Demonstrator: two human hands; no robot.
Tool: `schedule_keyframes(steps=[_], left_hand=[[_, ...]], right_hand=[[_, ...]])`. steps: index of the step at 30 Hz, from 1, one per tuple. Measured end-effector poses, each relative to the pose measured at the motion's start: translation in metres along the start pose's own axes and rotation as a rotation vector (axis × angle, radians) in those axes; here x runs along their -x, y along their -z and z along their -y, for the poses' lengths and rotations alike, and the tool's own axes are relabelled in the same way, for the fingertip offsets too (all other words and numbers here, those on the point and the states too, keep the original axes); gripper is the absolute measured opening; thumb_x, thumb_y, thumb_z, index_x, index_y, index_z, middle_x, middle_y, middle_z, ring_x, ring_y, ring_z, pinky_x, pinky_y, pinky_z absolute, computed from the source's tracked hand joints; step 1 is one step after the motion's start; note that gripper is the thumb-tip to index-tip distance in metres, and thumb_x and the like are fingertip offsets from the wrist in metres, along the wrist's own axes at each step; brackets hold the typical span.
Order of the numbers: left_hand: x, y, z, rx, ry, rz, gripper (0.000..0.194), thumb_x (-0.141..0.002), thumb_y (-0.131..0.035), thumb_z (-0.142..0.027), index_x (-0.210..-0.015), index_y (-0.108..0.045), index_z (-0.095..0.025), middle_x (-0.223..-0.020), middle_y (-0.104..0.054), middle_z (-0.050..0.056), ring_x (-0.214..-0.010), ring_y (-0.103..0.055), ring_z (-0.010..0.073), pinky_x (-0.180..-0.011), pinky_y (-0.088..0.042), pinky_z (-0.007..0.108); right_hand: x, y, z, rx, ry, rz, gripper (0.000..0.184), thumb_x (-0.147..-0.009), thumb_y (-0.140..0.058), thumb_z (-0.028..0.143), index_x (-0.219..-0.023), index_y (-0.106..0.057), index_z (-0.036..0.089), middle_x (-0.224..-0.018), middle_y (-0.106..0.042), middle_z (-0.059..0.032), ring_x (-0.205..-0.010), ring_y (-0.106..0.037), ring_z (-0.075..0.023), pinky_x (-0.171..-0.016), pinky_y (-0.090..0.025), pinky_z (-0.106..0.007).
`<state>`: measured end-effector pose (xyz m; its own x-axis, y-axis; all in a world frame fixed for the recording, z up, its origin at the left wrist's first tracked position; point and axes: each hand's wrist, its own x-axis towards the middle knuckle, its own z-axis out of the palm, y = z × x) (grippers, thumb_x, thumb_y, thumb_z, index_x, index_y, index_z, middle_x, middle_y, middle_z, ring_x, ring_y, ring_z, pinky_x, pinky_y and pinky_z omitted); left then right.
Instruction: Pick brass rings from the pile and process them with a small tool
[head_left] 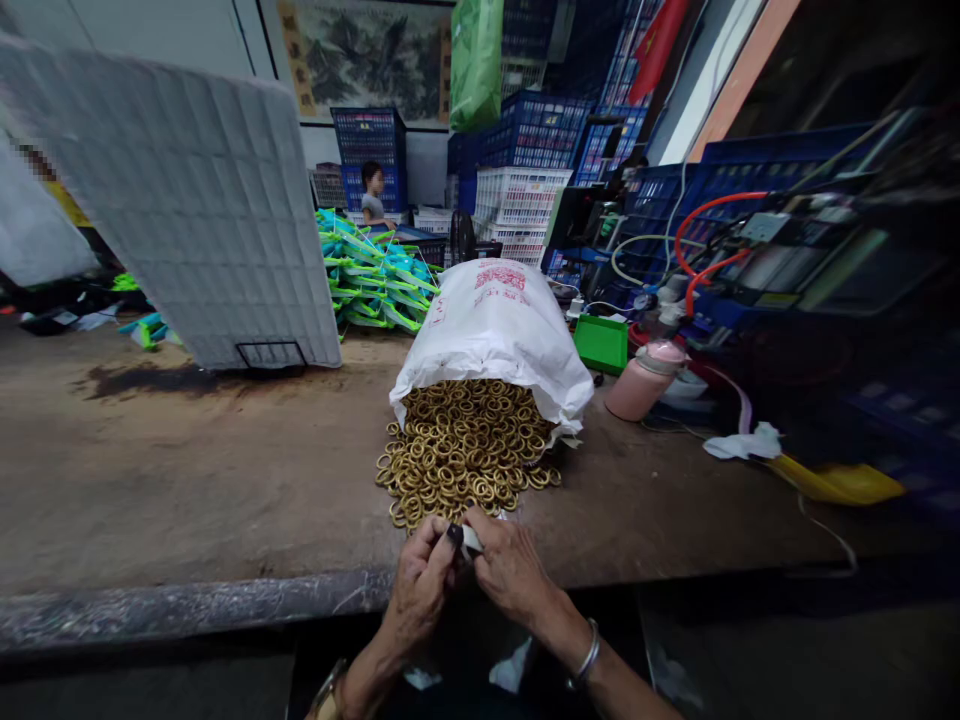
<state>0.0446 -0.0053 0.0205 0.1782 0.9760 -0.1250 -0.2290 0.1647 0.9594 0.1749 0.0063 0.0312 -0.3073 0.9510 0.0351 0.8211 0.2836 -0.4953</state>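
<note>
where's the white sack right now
In the head view, the white sack lies on the table near the middle, left of the green tray, with gold rings heaped at its open mouth.

What lies between the left hand (421, 578) and right hand (516, 568) is too small to tell, while the white sack (491, 320) hides the back of the ring heap (465, 450).
</note>
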Motion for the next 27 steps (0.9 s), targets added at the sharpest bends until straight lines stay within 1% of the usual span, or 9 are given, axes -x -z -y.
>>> schedule_keyframes(steps=[5, 8, 10, 14, 18, 21, 23, 25, 27], left_hand=[[0.002, 0.002, 0.004, 0.002, -0.021, 0.018, 0.033, -0.076, -0.05, -0.047, -0.065, -0.041, -0.018, -0.053, -0.039, -0.007, -0.045, -0.032, 0.0051, -0.043, -0.025, 0.017], [0.008, 0.0, 0.005, 0.013, 0.051, 0.038, 0.034, -0.076, -0.05, -0.048, -0.065, -0.042, -0.018, -0.053, -0.042, -0.006, -0.043, -0.032, 0.0042, -0.041, -0.024, 0.016], [0.011, -0.002, 0.007, 0.051, 0.131, 0.062, 0.033, -0.076, -0.05, -0.049, -0.068, -0.043, -0.018, -0.054, -0.045, -0.006, -0.041, -0.032, 0.0036, -0.039, -0.021, 0.016], [0.011, -0.003, 0.012, 0.201, 0.282, 0.107, 0.032, -0.078, -0.046, -0.048, -0.073, -0.048, -0.017, -0.051, -0.044, -0.006, -0.038, -0.028, 0.0032, -0.036, -0.017, 0.016], [0.007, -0.002, 0.012, 0.29, 0.3, 0.138, 0.031, -0.079, -0.047, -0.044, -0.073, -0.052, -0.014, -0.047, -0.043, -0.005, -0.037, -0.028, 0.0032, -0.036, -0.019, 0.016], [0.005, 0.001, 0.009, 0.382, 0.308, 0.093, 0.02, -0.075, -0.055, -0.036, -0.074, -0.05, -0.017, -0.062, -0.054, -0.001, -0.038, -0.033, 0.0031, -0.035, -0.019, 0.016], [0.005, 0.004, 0.008, 0.452, 0.322, 0.083, 0.018, -0.072, -0.058, -0.032, -0.082, -0.051, -0.019, -0.07, -0.057, -0.001, -0.041, -0.037, 0.0038, -0.034, -0.02, 0.015], [0.004, 0.006, 0.009, 0.507, 0.351, 0.084, 0.022, -0.072, -0.058, -0.032, -0.088, -0.053, -0.019, -0.069, -0.056, -0.001, -0.044, -0.04, 0.0046, -0.035, -0.022, 0.015], [0.004, 0.007, 0.011, 0.564, 0.4, 0.061, 0.022, -0.071, -0.059, -0.034, -0.084, -0.055, -0.016, -0.068, -0.055, 0.0, -0.045, -0.042, 0.0048, -0.036, -0.024, 0.014]], right_hand=[[-0.003, -0.007, -0.007, 0.029, -0.002, 0.019, 0.026, -0.067, -0.038, 0.004, -0.084, -0.049, 0.019, -0.068, -0.059, -0.0003, -0.059, -0.049, -0.0122, -0.054, -0.022, -0.023], [-0.007, -0.011, -0.023, 0.084, -0.131, -0.002, 0.025, -0.067, -0.039, 0.004, -0.085, -0.05, 0.019, -0.069, -0.06, -0.002, -0.058, -0.05, -0.0126, -0.053, -0.021, -0.023], [-0.01, -0.011, -0.038, 0.117, -0.238, -0.056, 0.027, -0.067, -0.039, 0.002, -0.084, -0.051, 0.018, -0.066, -0.06, -0.0024, -0.057, -0.05, -0.0126, -0.052, -0.021, -0.024], [-0.019, -0.001, -0.062, 0.075, -0.289, -0.272, 0.019, -0.074, -0.038, 0.008, -0.083, -0.05, 0.018, -0.068, -0.06, -0.0026, -0.061, -0.052, -0.0133, -0.054, -0.024, -0.023], [-0.031, 0.006, -0.071, 0.039, -0.347, -0.372, 0.013, -0.082, -0.038, 0.023, -0.085, -0.05, 0.019, -0.07, -0.06, -0.0021, -0.061, -0.054, -0.0141, -0.053, -0.027, -0.022], [-0.04, 0.005, -0.071, 0.082, -0.376, -0.368, 0.015, -0.083, -0.041, 0.03, -0.089, -0.05, 0.02, -0.072, -0.062, -0.0022, -0.061, -0.056, -0.0148, -0.054, -0.027, -0.022], [-0.044, 0.003, -0.071, 0.136, -0.37, -0.333, 0.014, -0.082, -0.044, 0.028, -0.092, -0.05, 0.02, -0.073, -0.064, -0.0027, -0.063, -0.058, -0.0148, -0.054, -0.026, -0.022], [-0.045, 0.002, -0.071, 0.197, -0.351, -0.291, 0.013, -0.082, -0.045, 0.023, -0.092, -0.051, 0.021, -0.073, -0.064, -0.0025, -0.063, -0.058, -0.0141, -0.054, -0.025, -0.023], [-0.045, 0.001, -0.073, 0.249, -0.347, -0.268, 0.013, -0.082, -0.043, 0.019, -0.089, -0.053, 0.022, -0.071, -0.064, -0.0021, -0.062, -0.058, -0.0133, -0.053, -0.023, -0.023]])
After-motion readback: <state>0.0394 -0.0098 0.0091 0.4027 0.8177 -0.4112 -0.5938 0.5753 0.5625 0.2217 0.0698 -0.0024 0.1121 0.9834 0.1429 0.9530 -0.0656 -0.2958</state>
